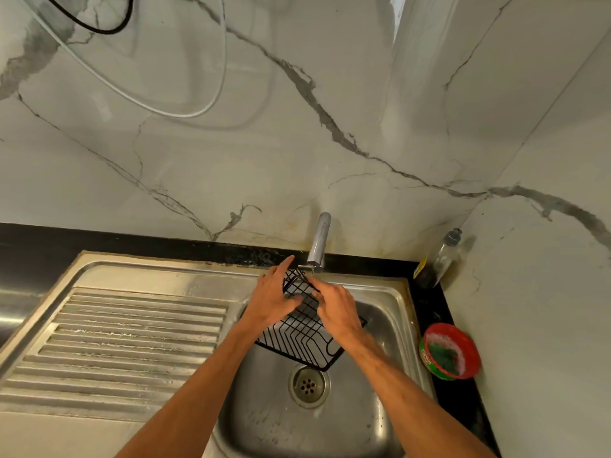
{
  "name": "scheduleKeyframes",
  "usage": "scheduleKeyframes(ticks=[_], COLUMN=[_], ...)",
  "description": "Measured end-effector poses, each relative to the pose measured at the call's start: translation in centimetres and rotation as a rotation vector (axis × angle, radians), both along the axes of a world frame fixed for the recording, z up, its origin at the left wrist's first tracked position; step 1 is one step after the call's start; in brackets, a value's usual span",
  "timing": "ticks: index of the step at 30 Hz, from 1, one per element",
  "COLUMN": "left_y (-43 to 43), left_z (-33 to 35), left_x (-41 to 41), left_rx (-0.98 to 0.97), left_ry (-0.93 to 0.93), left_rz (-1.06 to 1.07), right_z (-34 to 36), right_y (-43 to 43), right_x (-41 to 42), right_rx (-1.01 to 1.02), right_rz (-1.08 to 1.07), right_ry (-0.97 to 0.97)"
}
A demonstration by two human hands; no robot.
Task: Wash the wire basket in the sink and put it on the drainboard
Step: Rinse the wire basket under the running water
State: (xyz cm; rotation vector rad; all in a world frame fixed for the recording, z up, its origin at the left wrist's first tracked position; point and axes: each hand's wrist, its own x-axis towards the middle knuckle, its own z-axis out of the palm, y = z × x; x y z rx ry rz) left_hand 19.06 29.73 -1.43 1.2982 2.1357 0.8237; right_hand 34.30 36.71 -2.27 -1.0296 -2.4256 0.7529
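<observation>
**Wire basket held tilted under the tap, above the sink bowl**

The wire basket [304,332] is held in the air over the sink [390,312], well above the drain [308,386] and not yet on the drainboard [132,342], which lies to the left. Its far end is raised just below the spout of the tap [319,239]. Its near corner is lowered and points toward the drain. The long axis is judged to run from the tap toward the person, so the basket is seen as a diamond and not square to the sink edges.

The left hand [271,292] grips the far left rim, with the thumb laid on the wires and the index finger stretched toward the tap. The fingers [325,294] of the right hand [340,312] are curled over the wires near the raised end. Whether water runs cannot be told for sure.

The basket is judged to be light and stiff — thin coated wire with much empty space. When wet it is probably slippery, and fingers can be caught between the bars. The thicker rim wire is therefore the better place to hold it, one hand on each side, so that it does not turn.

A red tub [449,352] and a bottle [439,259] stand on the black table [429,312] at the right.
</observation>
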Motion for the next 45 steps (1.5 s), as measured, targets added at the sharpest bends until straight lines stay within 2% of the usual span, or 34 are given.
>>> scheduleKeyframes(ticks=[4, 8, 12, 15, 21, 25, 31, 39, 45], left_y=[0.7, 0.3, -0.3, -0.7, -0.8, -0.9, -0.9, -0.2, 0.4], left_z=[-1.3, -1.1, -1.1, -1.0, -0.6, -0.7, -1.4, -1.3, -1.5], left_x=[-0.2, 1.0, 1.2, 1.4, 1.4, 1.8, 1.4, 0.6, 1.0], left_rx=[0.076, 0.125, 0.203, 0.213, 0.238, 0.238, 0.274, 0.257, 0.288], left_ry=[0.107, 0.105, -0.030, -0.030, -0.013, -0.005, -0.030, 0.019, 0.076], left_rz=[0.057, 0.060, 0.120, 0.123, 0.098, 0.069, 0.055, 0.036, 0.006], right_z=[0.4, 1.4, 2.0, 2.0, 2.6, 2.8, 3.7, 4.2, 4.5], right_y=[0.3, -0.6, -1.1, -0.1, -0.2, 0.4, -0.3, -0.3, 0.9], right_x=[0.2, -0.7, -1.3, -0.7, -0.8, -0.4, -0.4, -1.2, -1.4], right_rx=[-0.079, -0.295, -0.202, -0.342, -0.339, -0.454, -0.378, -0.300, -0.346], right_rz=[0.090, 0.092, 0.122, -0.003, -0.027, -0.041, -0.022, 0.028, 0.005], right_ry=[0.012, 0.048, -0.027, -0.064, -0.065, -0.088, -0.024, -0.150, -0.163])
